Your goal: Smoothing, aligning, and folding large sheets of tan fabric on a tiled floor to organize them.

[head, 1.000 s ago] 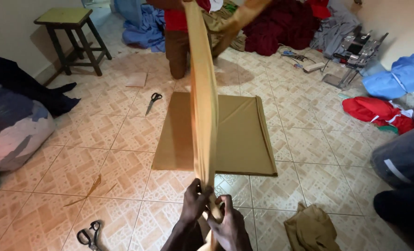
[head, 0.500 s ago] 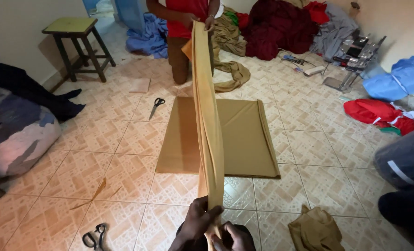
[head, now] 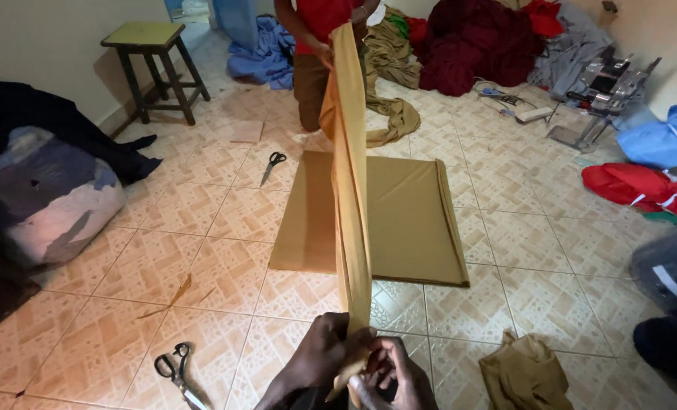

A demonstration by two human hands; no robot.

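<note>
Left hand (head: 319,357) and right hand (head: 391,372), at bottom centre, are both clamping the near end of the mustard fabric strip (head: 350,190). The strip is stretching up-frame to another person's hands (head: 327,53), above the folded fabric (head: 399,216) on the tiled floor (head: 126,266).
</note>
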